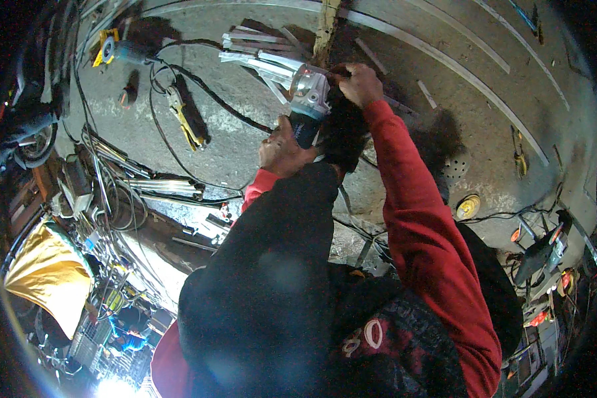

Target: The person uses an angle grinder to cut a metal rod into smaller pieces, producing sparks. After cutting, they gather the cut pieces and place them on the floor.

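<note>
My left hand [282,151] is wrapped round the dark body of an angle grinder [305,127], whose silver head [310,87] points away from me. Just right of that head, my right hand [361,85] is closed with the fingers pinched. What it grips is too dark and small to make out. Cut metal strips [262,50] lie in a loose pile on the floor, beyond the grinder's head and to its left. My dark-trousered leg [265,265] covers part of the view below the left hand.
A wooden piece [325,33] extends beyond the grinder. Long metal strips [444,69] cross the floor. To the left lie yellow-handled locking pliers [184,119], cables [222,103] and another power tool [127,52]. At right are a yellow disc [467,207] and pliers [521,158].
</note>
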Motion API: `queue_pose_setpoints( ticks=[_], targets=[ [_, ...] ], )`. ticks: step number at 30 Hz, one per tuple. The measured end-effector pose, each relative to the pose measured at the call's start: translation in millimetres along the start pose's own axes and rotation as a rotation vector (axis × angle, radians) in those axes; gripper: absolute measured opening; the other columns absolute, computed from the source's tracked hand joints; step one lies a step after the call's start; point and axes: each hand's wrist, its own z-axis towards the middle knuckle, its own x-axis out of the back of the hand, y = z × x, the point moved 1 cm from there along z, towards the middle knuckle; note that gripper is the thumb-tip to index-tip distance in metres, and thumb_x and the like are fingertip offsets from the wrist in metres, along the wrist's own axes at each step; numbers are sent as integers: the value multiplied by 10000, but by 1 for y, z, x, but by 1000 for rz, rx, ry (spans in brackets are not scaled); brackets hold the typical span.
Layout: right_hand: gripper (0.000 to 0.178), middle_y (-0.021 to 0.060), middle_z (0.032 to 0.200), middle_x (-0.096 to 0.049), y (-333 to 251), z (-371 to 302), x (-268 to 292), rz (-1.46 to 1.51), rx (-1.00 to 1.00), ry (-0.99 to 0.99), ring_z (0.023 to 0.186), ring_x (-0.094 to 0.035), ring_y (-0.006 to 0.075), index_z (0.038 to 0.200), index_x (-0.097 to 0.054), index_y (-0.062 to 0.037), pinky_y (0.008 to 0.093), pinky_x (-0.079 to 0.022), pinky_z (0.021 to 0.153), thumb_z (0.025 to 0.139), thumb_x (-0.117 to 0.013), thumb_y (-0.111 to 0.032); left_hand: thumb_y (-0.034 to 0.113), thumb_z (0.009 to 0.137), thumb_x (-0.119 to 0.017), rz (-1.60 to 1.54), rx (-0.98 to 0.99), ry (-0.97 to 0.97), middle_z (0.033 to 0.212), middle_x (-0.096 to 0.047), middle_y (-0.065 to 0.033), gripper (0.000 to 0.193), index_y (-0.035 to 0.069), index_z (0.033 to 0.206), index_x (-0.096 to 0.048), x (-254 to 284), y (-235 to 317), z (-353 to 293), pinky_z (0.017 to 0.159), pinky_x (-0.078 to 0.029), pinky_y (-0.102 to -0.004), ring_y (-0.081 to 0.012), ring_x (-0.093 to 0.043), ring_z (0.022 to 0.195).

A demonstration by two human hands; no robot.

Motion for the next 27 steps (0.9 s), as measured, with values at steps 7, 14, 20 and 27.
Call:
queue_pose_setpoints(
  ticks=[7, 14, 20, 27],
  targets=[
    [363, 162, 1085, -630, 12, 7, -10, 51, 67, -6, 1014, -592, 349, 1054, -670, -113, 434, -482, 871, 725, -631, -262, 375, 568, -744, 38, 60, 25, 966, -625, -275, 854, -28, 1201, -336, 0, 5, 2, 781, -493, -515, -456, -622, 882],
    [383, 194, 1043, -617, 21, 10, -14, 39, 117, -9, 1006, -583, 373, 1006, -646, -45, 469, -480, 857, 684, -606, -248, 356, 560, -753, 53, 40, 98, 905, -629, -259, 797, 5, 1141, -335, -8, 3, 6, 745, -502, -510, -446, -630, 849],
    [379, 207, 1031, -611, 26, 16, -20, 90, 47, -104, 997, -578, 389, 1000, -627, -29, 477, -480, 849, 686, -596, -239, 607, 602, -724, 41, 57, -34, 1001, -609, -292, 1019, -63, 1243, -301, -2, 7, 5, 780, -492, -504, -452, -615, 908],
    [407, 209, 1048, -613, 26, 11, -17, 42, 124, -47, 1013, -572, 391, 1050, -623, -37, 485, -477, 851, 690, -578, -219, 491, 609, -727, 97, 96, -51, 976, -617, -285, 923, -51, 1231, -312, 3, 15, 7, 773, -497, -498, -432, -626, 898]
  ],
)
